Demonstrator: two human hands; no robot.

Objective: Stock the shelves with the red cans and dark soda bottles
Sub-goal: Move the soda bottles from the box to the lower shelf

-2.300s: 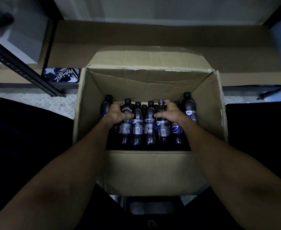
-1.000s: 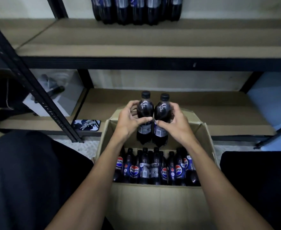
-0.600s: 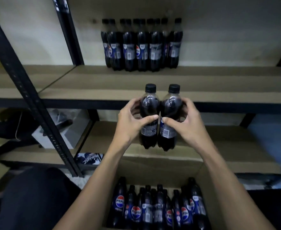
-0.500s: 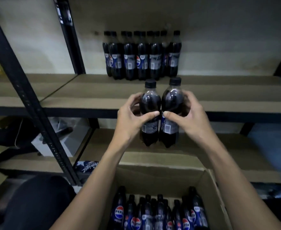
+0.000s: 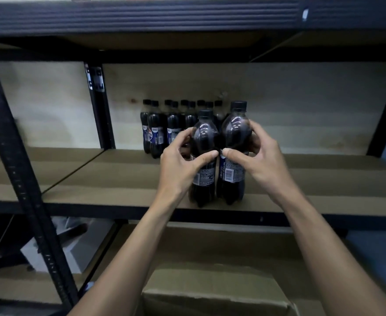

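Dark soda bottles (image 5: 204,142), one clasped in left hand (image 5: 178,165), one in right hand (image 5: 261,160), at the shelf (image 5: 119,179) front edge, should slide back level to the stocked row (image 5: 156,135).

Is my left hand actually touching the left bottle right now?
Touching. The head view shows the left hand gripping the left bottle, thumb across its front, fingers curled round its far side.
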